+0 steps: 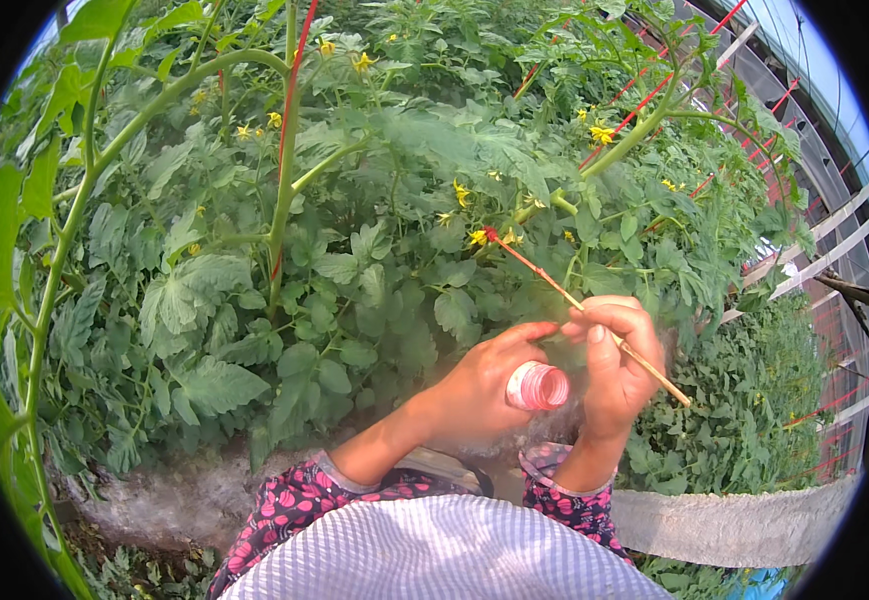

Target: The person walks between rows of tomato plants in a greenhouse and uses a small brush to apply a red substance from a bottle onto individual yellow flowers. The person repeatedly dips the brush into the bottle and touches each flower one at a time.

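In my right hand [618, 352] is a thin wooden stick [547, 279], pinched between thumb and fingers and slanting up to the left. Its red-stained tip [490, 234] is at a cluster of yellow tomato flowers [478, 238]; whether it touches them I cannot tell. My left hand [490, 382] is wrapped around a small open bottle [539, 386], whose threaded mouth is stained red inside and tilts toward the right hand. The left index finger, reddish at its tip, stretches out toward the right hand. What the bottle contains is hidden from this angle.
Dense tomato plants [374, 285] spread ahead, their stems [284, 187] running along red strings [299, 67]. A tall leafy stem [66, 232] rises close by at left. A pale low edge [734, 525] curves along the lower right. Greenhouse framing [832, 240] stands at far right.
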Available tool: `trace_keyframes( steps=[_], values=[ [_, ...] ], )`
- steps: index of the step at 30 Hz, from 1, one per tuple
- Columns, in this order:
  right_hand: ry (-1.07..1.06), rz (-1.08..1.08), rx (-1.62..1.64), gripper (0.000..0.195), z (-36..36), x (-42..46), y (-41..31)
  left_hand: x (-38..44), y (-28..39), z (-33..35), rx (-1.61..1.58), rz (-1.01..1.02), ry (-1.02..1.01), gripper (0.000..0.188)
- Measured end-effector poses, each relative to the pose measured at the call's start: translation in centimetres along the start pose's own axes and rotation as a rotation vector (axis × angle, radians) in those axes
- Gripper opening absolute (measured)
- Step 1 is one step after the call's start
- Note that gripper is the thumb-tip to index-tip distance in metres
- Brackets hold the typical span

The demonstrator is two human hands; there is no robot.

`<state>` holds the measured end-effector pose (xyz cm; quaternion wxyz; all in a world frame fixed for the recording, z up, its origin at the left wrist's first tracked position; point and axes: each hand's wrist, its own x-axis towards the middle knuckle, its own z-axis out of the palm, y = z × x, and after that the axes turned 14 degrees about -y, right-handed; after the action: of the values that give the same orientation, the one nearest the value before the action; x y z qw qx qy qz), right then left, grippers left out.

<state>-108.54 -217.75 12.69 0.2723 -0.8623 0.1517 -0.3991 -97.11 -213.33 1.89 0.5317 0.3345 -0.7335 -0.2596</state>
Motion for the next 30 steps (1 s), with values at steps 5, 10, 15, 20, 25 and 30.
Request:
trace_keyframes(
  steps=[5,10,15,20,25,30],
  values=[
    [0.122,-0.062,0.062,0.012,-0.9,0.5,-0.6,-0.3,-0.2,-0.6,0.048,-0.024,0.017,0.044],
    [0.192,-0.173,0.064,0.012,-1.4,1.4,-0.3,0.4,0.6,-0.7,0.063,-0.019,-0.045,0.041],
    [0.162,-0.213,-0.032,0.015,-2.1,2.7,-0.3,0.6,0.2,0.1,0.053,-0.008,-0.118,0.040],
    [0.258,-0.172,0.107,0.009,-1.7,3.1,-0.1,0.2,-0.1,-1.4,0.094,-0.070,-0.077,0.040],
    [0.043,-0.162,-0.030,0.012,-1.6,3.8,1.6,0.9,0.9,-2.4,0.160,-0.140,-0.037,0.041],
    [-0.002,-0.130,-0.057,0.012,-0.9,4.8,2.1,0.9,0.7,-2.4,0.123,-0.146,-0.045,0.042]
  ],
)
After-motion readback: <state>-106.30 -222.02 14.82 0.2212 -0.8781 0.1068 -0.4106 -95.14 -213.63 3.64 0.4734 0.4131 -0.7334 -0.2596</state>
